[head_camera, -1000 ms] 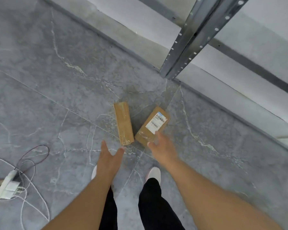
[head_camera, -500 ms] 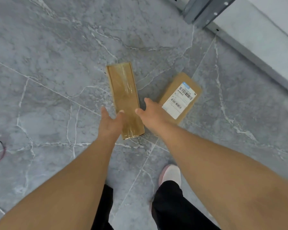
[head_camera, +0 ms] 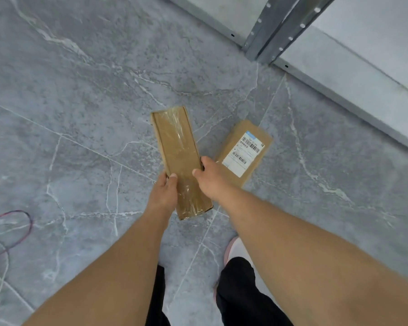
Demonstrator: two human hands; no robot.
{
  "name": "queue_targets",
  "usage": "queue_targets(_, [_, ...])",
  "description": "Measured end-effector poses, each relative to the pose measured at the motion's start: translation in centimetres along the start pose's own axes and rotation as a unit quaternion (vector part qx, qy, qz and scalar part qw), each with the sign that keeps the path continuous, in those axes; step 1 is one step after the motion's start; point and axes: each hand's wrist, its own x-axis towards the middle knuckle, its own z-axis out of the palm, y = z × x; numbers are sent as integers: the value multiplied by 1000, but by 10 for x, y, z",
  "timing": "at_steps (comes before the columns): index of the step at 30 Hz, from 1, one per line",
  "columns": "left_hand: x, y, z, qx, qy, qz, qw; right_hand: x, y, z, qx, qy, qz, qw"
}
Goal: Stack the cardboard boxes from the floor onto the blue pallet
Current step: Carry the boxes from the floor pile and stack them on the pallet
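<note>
A long narrow cardboard box (head_camera: 177, 151), taped over with clear film, lies on the grey floor in the middle of the view. My left hand (head_camera: 164, 194) grips its left edge near the close end, thumb on top. My right hand (head_camera: 210, 175) grips its right edge, thumb on top as well. A second, flat cardboard box (head_camera: 245, 150) with a white barcode label lies on the floor just right of my right hand, untouched. The blue pallet is not in view.
A grey metal rack upright (head_camera: 276, 31) stands at the top right against a pale wall base (head_camera: 363, 90). Loose cables (head_camera: 7, 231) lie on the floor at the left edge. My feet (head_camera: 236, 250) are below the boxes.
Both hands have moved forward and closed on the sides of the narrow box; a second ago they were open and short of the boxes. The camera has come lower and closer.
</note>
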Motion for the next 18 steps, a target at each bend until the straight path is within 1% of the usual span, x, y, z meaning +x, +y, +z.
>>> queue_targets(4, [-73, 26, -1, -3, 27, 14, 1000, -69, -9, -38, 11, 25, -22, 999])
queue_targets(7, [-132, 52, 2, 10, 37, 57, 998, -125, -15, -70, 75, 22, -35, 996])
queue_targets(9, [-171, 69, 6, 6, 18, 80, 997, -165, -17, -88, 133, 22, -38, 990])
queue_targets(13, [-242, 106, 12, 6, -2, 97, 995, -235, -19, -123, 244, 44, -35, 968])
queue_targets(15, [-274, 118, 11, 20, -7, 88, 996, -264, -17, -140, 284, 41, -39, 957])
queue_targets(18, [-315, 131, 11, 20, -45, 68, 996, -307, -12, -165, 305, 46, -44, 950])
